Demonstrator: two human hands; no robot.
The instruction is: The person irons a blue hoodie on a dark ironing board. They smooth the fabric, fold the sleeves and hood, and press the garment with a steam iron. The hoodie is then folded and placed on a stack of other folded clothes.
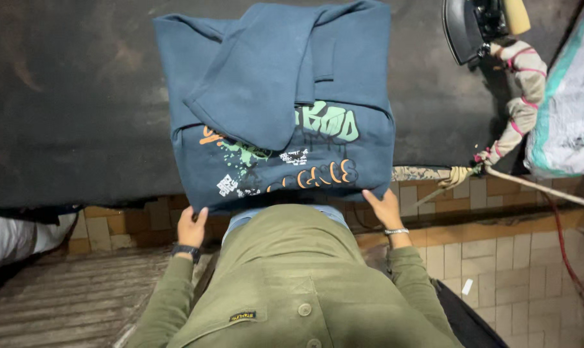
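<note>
Dark padded ironing surface (pixel 73 96) fills the upper view, ending at a tiled edge near the person's waist. Lying on it is a folded blue sweatshirt (pixel 285 96), its printed near hem hanging slightly over that edge. Both hands pinch this hem: the left hand (pixel 191 227) at one corner, the right hand (pixel 383 206) at the other. An uneven pull could spill the folded sleeve. At upper right stands an iron (pixel 469 26), whose wrapped cord (pixel 521 96) could snag.
</note>
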